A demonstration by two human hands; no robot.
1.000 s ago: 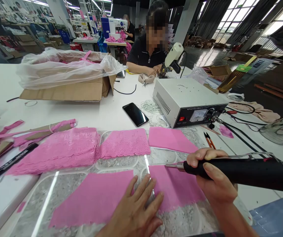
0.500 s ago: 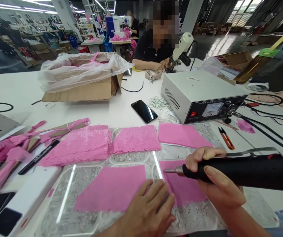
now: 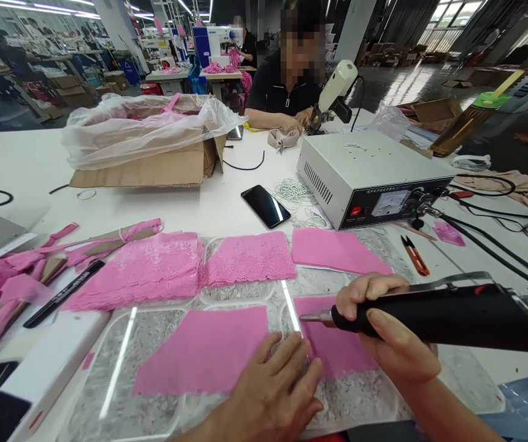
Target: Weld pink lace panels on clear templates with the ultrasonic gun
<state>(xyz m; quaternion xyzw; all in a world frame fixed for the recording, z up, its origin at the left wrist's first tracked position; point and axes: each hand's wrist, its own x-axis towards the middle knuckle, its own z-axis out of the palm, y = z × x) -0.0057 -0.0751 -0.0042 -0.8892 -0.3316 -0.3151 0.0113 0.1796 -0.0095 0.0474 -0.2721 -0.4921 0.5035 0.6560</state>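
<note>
My right hand (image 3: 386, 331) is wrapped round a black hand-held cutting tool (image 3: 434, 316) whose metal tip (image 3: 312, 317) points left, just above a pink fabric piece (image 3: 337, 347). My left hand (image 3: 268, 393) lies flat with fingers spread, pressing the gap between that piece and a larger pink fabric piece (image 3: 204, 359). Both pieces rest on a clear plastic template (image 3: 153, 325) on the white table. Behind them lie two pink lace pieces (image 3: 153, 267) and a plain pink piece (image 3: 335, 250).
A white control box (image 3: 365, 178) stands right of centre, cables running off it. A black phone (image 3: 265, 206), orange snips (image 3: 414, 256), a cardboard box with plastic liner (image 3: 148, 144) and pink strips (image 3: 15, 270) lie around. A person (image 3: 287, 86) sits opposite.
The view has swung slightly left and closer. The tool tip has crept left over the right-hand pink piece, and my left hand has slid a little right toward it.
</note>
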